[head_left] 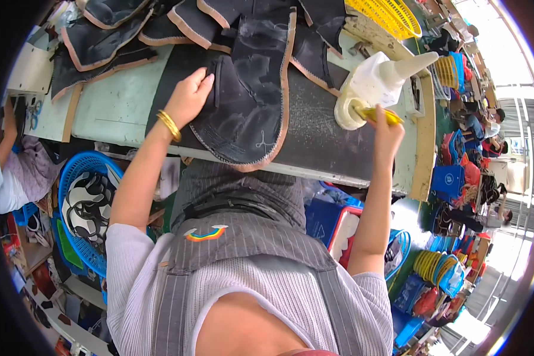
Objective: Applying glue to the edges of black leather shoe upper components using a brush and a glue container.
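A black boot upper (243, 107) with a tan, stitched edge lies on the dark work mat in front of me. My left hand (191, 96), a gold bangle on its wrist, holds the left edge of this upper between closed fingers. At the right, my right hand (387, 132) is closed round a yellow-handled brush (381, 114). The brush's far end sits in the round opening of a white glue pot (371, 77) with a cone-shaped top. Dried, yellowish glue coats the rim of that opening. The brush tip is hidden inside.
More black uppers (101, 38) are spread over the back of the pale green table (110, 110). A wooden rail (422, 160) edges its right side. Below left stands a blue basket (65, 196) of black-and-white pieces; a yellow basket (391, 18) is behind. Another person (21, 166) sits at left.
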Demonstrator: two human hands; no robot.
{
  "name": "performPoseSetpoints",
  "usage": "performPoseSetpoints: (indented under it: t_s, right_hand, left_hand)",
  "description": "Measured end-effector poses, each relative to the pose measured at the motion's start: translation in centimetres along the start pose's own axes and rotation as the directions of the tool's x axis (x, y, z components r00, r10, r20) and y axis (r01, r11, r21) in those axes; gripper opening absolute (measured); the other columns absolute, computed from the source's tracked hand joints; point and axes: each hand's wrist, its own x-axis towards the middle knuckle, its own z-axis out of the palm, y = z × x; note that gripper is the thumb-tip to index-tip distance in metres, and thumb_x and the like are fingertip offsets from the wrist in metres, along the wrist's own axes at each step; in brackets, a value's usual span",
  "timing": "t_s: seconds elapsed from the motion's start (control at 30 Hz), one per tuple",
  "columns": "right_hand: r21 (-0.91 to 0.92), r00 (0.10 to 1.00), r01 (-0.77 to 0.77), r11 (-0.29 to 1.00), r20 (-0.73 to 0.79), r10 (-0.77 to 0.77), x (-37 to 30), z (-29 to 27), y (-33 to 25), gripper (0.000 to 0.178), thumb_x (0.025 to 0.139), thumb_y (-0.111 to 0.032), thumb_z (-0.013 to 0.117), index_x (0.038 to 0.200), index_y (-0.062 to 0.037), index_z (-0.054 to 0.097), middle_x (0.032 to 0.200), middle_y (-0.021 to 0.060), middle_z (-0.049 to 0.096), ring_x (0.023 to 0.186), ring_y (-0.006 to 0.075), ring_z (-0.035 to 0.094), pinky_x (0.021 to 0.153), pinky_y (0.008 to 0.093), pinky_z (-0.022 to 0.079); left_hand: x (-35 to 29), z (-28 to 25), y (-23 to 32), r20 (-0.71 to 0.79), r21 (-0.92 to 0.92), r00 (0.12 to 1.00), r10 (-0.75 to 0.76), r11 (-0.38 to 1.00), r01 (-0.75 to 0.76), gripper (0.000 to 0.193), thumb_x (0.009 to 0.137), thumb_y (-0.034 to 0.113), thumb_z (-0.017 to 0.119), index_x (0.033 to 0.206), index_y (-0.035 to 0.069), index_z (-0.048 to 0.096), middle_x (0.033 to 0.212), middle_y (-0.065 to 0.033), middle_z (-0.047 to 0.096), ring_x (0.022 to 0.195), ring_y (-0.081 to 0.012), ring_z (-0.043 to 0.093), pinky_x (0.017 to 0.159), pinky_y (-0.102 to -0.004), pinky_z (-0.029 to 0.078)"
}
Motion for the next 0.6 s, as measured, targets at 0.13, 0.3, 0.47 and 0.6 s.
performPoseSetpoints:
  t_s: [0.13,0.3,0.47,0.6]
  right_hand:
    - [0.246,0.966,-0.259,0.934,0.096,0.242,1.3,-1.1,0.9,0.022,0.084,-0.017,0.06,0.092,0.0035,0.06,0.086,0.0115,0.062,0.072,0.0163,0.062,0.054,0.0243,0.049]
    - [0.464,0.877,-0.412,0.784,0.435,0.203,-2.9,6.8,-6.3,0.027,0.085,-0.018,0.059,0.097,0.0056,0.058,0.09,0.0117,0.061,0.079,0.0188,0.062,0.059,0.0269,0.054]
    - [0.126,0.798,-0.177,0.976,0.599,0.067,-4.8,18.2,-8.7,0.029,0.083,-0.02,0.063,0.089,0.0077,0.06,0.08,0.0075,0.06,0.069,0.0138,0.06,0.066,0.0249,0.053]
    - [0.103,0.687,-0.307,0.946,0.712,0.145,-5.6,19.4,-9.2,0.028,0.084,-0.019,0.061,0.087,0.0088,0.061,0.079,0.0109,0.063,0.066,0.0154,0.062,0.058,0.024,0.054]
  left_hand:
    - [-2.5,1.2,-0.5,0.069,-0.377,0.949,-0.307,0.873,0.31,0.022,0.087,0.016,0.051,0.07,0.002,0.048,0.06,-0.0046,0.052,0.055,-0.0098,0.052,0.049,-0.0279,0.042]
    - [-7.0,2.4,1.1,0.386,-0.771,0.752,-0.534,0.261,0.581,0.01,0.083,0.006,0.046,0.086,0.0,0.053,0.087,-0.0121,0.062,0.076,-0.0249,0.063,0.068,-0.0368,0.053]
    - [-9.4,3.7,1.7,0.4,-0.878,0.745,-0.533,0.011,0.479,0.014,0.084,0.004,0.044,0.093,-0.002,0.054,0.094,-0.0134,0.061,0.085,-0.0273,0.062,0.077,-0.0401,0.052]
    - [-10.3,3.4,2.7,0.471,-0.88,0.685,-0.555,-0.244,0.407,0.015,0.084,0.002,0.046,0.096,-0.002,0.054,0.103,-0.0145,0.059,0.095,-0.0273,0.059,0.085,-0.0405,0.048]
